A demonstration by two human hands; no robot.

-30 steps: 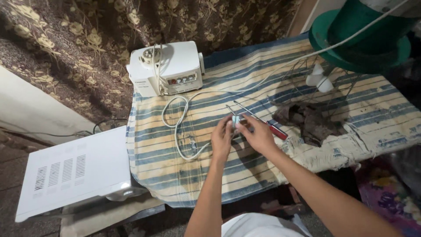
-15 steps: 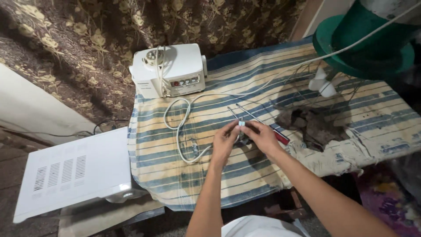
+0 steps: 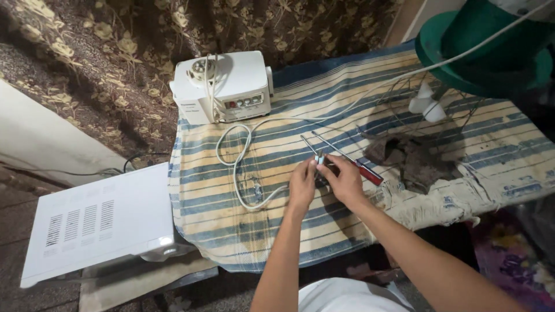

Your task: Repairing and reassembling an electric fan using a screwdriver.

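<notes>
Both my hands meet over a blue and cream striped cloth [image 3: 231,219] in the head view. My left hand [image 3: 302,185] and my right hand [image 3: 345,180] pinch a small dark part [image 3: 321,173] between their fingertips. Two screwdrivers lie just beyond them: a thin one [image 3: 308,144] and a red-handled one [image 3: 364,169] beside my right hand. A white cable [image 3: 240,167] loops to the left of my left hand and runs up to a white boxy fan base with buttons [image 3: 225,86].
A white vented appliance [image 3: 98,222] sits lower left, off the cloth. A green fan body [image 3: 491,46] and a wire guard with white blade [image 3: 428,104] stand at upper right. A torn hole in the cloth [image 3: 410,162] lies right of my hands.
My hands stayed together on the small part; they shifted slightly nearer and rightward on the cloth. The view tilted a little.
</notes>
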